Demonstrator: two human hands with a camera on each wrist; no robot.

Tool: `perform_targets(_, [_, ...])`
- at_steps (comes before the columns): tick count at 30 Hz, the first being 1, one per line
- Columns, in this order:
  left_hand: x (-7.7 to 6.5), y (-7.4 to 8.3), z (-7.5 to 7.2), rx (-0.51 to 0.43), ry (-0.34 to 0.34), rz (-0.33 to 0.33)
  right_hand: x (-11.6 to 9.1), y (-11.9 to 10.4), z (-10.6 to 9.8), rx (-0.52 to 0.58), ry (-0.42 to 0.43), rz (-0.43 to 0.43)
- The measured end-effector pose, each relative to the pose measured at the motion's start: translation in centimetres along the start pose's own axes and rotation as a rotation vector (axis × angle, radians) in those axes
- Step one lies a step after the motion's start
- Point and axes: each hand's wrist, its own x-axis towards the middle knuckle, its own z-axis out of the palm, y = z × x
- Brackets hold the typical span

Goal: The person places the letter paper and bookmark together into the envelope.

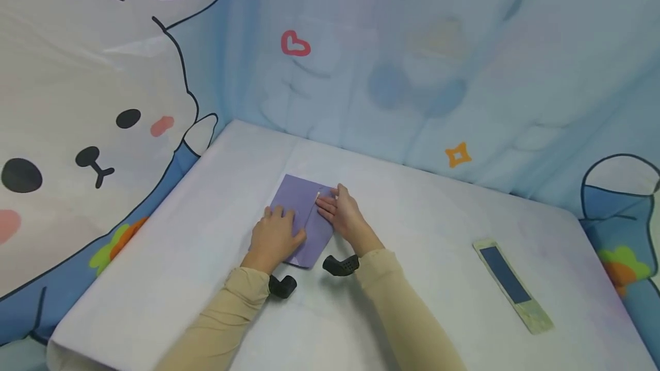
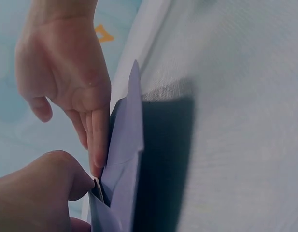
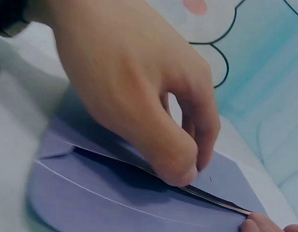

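A purple envelope point(image 1: 294, 188) lies on the white cloth, its long opening facing up. My left hand point(image 1: 273, 236) spreads over its left part. In the right wrist view the left hand point(image 3: 129, 82) pinches the edge of the opening between thumb and fingers. My right hand point(image 1: 348, 216) is at the envelope's right side. Seen from the left wrist, the right hand point(image 2: 71, 67) has nearly straight fingers reaching down to the opening beside the raised flap point(image 2: 132, 111). A thin pale edge point(image 3: 238, 209) shows in the slit near the right fingertips point(image 3: 262, 224).
A long pale green packet with a dark blue panel point(image 1: 504, 273) lies on the table point(image 1: 412, 216) at the right. Black wrist devices point(image 1: 282, 287) sit close to the envelope's near edge. A printed cartoon curtain point(image 1: 335, 85) borders the table's back and sides.
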Motion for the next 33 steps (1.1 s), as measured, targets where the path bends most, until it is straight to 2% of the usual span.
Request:
perform_targets(7, [-0.5, 0.3, -0.1, 0.011, 0.035, 0.029, 0.9, -0.3, -0.1, -0.015, 0.020, -0.004])
perform_targets(11, [-0.5, 0.2, -0.1, 0.018, 0.041, 0.037, 1.0, -0.5, -0.4, -0.040, 0.016, 0.026])
perform_targets(16, [-0.3, 0.1, -0.1, 0.012, 0.001, 0.044, 0.1, -0.5, -1.8, -0.036, -0.009, 0.075])
perform_targets(22, [0.0, -0.3, -0.4, 0.009, -0.026, 0.048, -1.9, -0.4, -3.5, -0.060, -0.063, 0.054])
perform_targets(27, [0.4, -1.0, -0.7, 0.003, -0.031, 0.054, -3.5, -0.3, -4.6, -0.192, -0.079, -0.013])
perform_targets(33, [0.6, -2.5, -1.5, -0.011, -0.033, 0.049, -5.2, 0.0, -5.8, -0.548, -0.018, -0.141])
